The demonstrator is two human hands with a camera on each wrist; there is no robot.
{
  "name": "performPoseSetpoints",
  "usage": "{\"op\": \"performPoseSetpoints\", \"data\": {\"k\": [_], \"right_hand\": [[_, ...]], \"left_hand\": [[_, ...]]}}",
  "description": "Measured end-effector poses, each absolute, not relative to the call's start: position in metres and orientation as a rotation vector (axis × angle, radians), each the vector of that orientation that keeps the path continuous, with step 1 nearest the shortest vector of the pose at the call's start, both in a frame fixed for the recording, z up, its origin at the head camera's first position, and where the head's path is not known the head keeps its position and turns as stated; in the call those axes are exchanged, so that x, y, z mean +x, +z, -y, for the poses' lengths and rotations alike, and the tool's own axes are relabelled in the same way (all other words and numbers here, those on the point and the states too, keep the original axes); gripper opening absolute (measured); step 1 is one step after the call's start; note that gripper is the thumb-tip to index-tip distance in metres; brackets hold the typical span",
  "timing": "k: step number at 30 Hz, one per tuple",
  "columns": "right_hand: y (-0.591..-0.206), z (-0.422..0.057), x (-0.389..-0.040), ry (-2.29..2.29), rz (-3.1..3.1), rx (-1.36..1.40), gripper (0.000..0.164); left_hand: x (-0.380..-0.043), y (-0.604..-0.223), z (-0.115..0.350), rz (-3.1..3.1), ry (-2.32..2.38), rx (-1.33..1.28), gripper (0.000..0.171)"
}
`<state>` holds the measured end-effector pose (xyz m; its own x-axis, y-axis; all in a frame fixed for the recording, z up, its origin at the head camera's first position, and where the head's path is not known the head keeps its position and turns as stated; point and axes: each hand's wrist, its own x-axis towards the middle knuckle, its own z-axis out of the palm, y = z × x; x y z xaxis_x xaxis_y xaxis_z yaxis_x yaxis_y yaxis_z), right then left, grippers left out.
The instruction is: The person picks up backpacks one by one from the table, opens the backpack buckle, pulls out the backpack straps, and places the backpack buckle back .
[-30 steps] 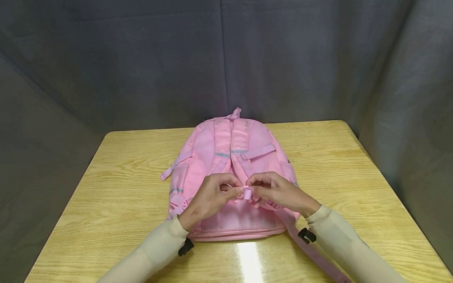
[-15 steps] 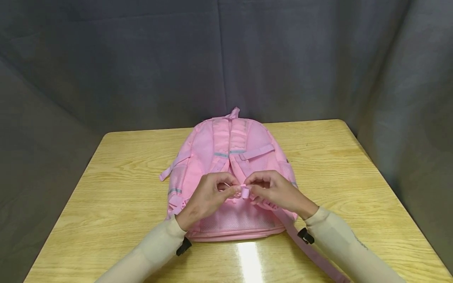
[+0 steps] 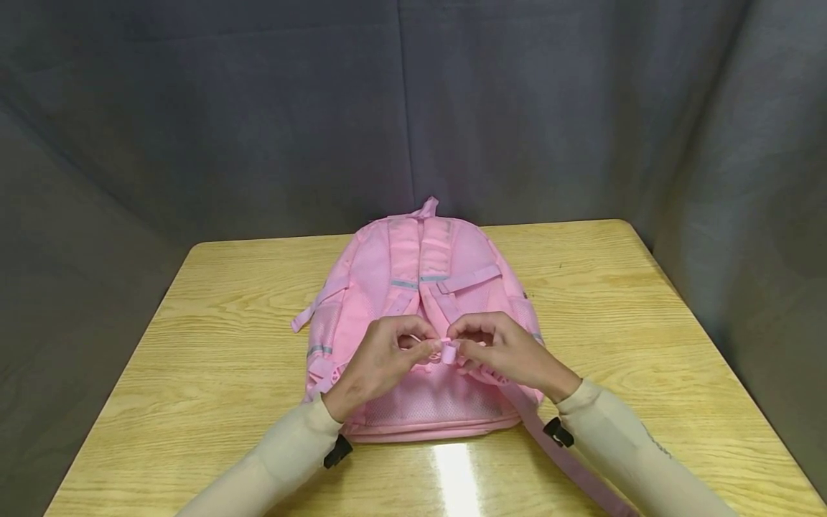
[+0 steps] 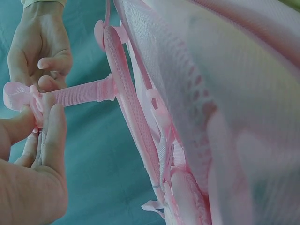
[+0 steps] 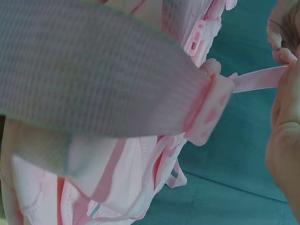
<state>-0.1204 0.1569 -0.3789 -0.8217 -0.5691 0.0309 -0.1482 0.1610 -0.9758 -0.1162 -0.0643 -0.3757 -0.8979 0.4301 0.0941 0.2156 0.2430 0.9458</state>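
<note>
A pink backpack lies on the table with its shoulder straps facing up. Over its lower middle, both hands meet at a narrow pink webbing strap that ends in a short loop. My left hand pinches the small pink plastic buckle on this strap between thumb and fingers. From the other side, my right hand pinches the strap by the loop, its fingertips partly hidden. In the right wrist view the strap runs taut from the backpack to the hands.
A wide pink strap trails off the backpack toward the front right, under the right forearm. Its plastic buckle shows large in the right wrist view. Dark cloth hangs behind the wooden table.
Both hands keep their pinch at the strap and buckle. Only a slight leftward shift of the whole head view shows; the backpack stays in place.
</note>
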Motion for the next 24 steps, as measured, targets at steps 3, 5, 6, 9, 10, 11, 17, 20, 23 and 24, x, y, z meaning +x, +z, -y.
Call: {"op": "performPoseSetpoints", "data": {"k": [3,5,6,9,10,11,17,20,23,24], "right_hand": [[-0.3789,-0.1566,-0.1205,-1.708,-2.092,-0.685,0.012],[-0.3788,-0.1562,-0.1205,-1.702,-2.096,-0.683,0.012],[-0.3786,-0.1560,-0.1202,-1.696,-2.105,-0.677,0.012],[-0.3780,-0.1553,-0.1191,-1.675,-2.129,-0.675,0.013],[-0.3778,-0.1549,-0.1188,-1.667,-2.140,-0.679,0.013],[-0.3778,-0.1547,-0.1187,-1.661,-2.148,-0.683,0.014],[-0.3794,-0.1566,-0.1195,-1.634,-2.179,-0.698,0.015],[-0.3807,-0.1581,-0.1204,-1.641,-2.159,-0.700,0.014],[-0.3814,-0.1585,-0.1210,-1.664,-2.117,-0.699,0.013],[-0.3816,-0.1584,-0.1212,-1.672,-2.102,-0.699,0.013]], "left_hand": [[-0.1159,-0.3754,0.0647,-2.327,1.717,0.610,0.006],[-0.1157,-0.3754,0.0652,-2.327,1.718,0.606,0.005],[-0.1157,-0.3755,0.0653,-2.326,1.720,0.606,0.005],[-0.1160,-0.3763,0.0655,-2.322,1.727,0.603,0.005],[-0.1160,-0.3766,0.0657,-2.317,1.729,0.601,0.005],[-0.1160,-0.3770,0.0659,-2.316,1.730,0.600,0.005],[-0.1155,-0.3779,0.0673,-2.286,1.729,0.601,0.003],[-0.1153,-0.3778,0.0675,-2.264,1.729,0.609,0.004],[-0.1152,-0.3771,0.0676,-2.243,1.741,0.612,0.003],[-0.1151,-0.3769,0.0676,-2.242,1.743,0.612,0.003]]}}
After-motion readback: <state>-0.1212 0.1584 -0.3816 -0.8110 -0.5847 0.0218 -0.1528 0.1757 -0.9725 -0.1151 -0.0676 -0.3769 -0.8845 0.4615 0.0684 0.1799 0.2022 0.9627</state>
